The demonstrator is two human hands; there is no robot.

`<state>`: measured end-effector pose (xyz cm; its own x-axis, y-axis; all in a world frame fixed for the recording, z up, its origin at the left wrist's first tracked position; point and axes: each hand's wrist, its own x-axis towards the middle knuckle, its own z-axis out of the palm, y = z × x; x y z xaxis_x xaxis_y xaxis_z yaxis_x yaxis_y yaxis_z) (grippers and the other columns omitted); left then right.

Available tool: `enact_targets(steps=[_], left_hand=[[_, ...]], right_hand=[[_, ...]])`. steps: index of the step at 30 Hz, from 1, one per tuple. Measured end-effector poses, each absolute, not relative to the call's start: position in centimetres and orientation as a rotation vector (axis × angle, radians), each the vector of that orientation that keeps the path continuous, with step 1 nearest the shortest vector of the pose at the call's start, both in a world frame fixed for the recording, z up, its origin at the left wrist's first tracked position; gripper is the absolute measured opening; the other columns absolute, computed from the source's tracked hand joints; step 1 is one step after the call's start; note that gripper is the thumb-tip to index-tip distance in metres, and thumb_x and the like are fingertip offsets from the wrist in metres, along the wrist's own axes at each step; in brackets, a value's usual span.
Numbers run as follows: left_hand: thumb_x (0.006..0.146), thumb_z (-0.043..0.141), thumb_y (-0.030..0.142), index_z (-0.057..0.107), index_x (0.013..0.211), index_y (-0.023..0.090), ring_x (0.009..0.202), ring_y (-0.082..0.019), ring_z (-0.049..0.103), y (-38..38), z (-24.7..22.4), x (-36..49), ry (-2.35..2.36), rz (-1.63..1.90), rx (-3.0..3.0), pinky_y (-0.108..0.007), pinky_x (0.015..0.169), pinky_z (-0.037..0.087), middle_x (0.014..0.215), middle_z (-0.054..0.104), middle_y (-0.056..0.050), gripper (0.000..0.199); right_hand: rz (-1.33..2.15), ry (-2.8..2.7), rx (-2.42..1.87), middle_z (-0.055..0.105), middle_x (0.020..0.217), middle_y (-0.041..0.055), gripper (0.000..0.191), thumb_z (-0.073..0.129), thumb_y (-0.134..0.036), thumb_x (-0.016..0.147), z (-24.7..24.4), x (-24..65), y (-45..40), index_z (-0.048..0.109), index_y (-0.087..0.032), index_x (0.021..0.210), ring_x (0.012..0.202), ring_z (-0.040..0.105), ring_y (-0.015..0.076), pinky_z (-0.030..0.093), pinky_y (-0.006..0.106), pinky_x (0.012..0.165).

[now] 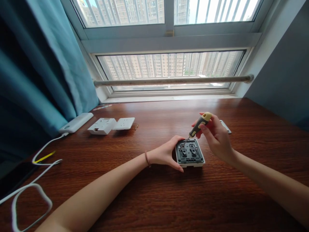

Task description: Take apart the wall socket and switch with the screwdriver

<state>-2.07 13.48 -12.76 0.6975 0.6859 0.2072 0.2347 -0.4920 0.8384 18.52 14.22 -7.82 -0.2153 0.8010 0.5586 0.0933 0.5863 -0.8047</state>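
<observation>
A square wall switch with a grey inner face and a white base lies on the wooden table. Around its left side my left hand is closed, thumb at the near edge and fingers at the far edge. My right hand grips a screwdriver with a grey and yellow handle. The shaft slants down to the left, and its tip is at the upper left part of the switch's grey face. Whether the tip sits in a screw is too small to tell.
At the left stand a white socket box, a white socket panel and small brass screws. A white power strip with a white cable lies by the blue curtain. Behind my right hand is a white plate.
</observation>
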Motion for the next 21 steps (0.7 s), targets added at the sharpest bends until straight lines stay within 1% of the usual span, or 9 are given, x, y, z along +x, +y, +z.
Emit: enact_targets(steps=[4, 9, 21], left_hand=[[0.048, 0.083, 0.032, 0.029, 0.132, 0.021, 0.121, -0.028, 0.041, 13.58, -12.87, -2.03, 0.696, 0.678, 2.055, -0.040, 0.105, 0.033, 0.130, 0.039, -0.012, 0.100], [0.049, 0.083, 0.035, 0.030, 0.131, 0.021, 0.120, -0.027, 0.041, 13.60, -12.98, -2.00, 0.694, 0.680, 2.072, -0.039, 0.104, 0.033, 0.129, 0.039, -0.012, 0.098], [0.049, 0.082, 0.037, 0.030, 0.130, 0.021, 0.119, -0.027, 0.042, 13.49, -13.06, -1.98, 0.685, 0.697, 2.070, -0.039, 0.103, 0.035, 0.127, 0.040, -0.012, 0.098]], right_hand=[[0.759, -1.691, -0.678, 0.061, 0.091, 0.0036, 0.028, 0.046, -0.022, 0.089, -7.88, 18.62, 13.86, 0.041, -0.022, 0.116, 0.063, 0.060, 0.0115, 0.052, 0.028, 0.057], [0.756, -1.710, -0.639, 0.061, 0.093, 0.0035, 0.029, 0.045, -0.018, 0.089, -7.59, 18.62, 13.57, 0.042, -0.022, 0.117, 0.064, 0.059, 0.0105, 0.051, 0.028, 0.057], [0.715, -1.779, -0.643, 0.060, 0.094, 0.0041, 0.029, 0.045, -0.020, 0.089, -7.75, 18.70, 13.51, 0.040, -0.023, 0.117, 0.065, 0.058, 0.0112, 0.051, 0.029, 0.058]])
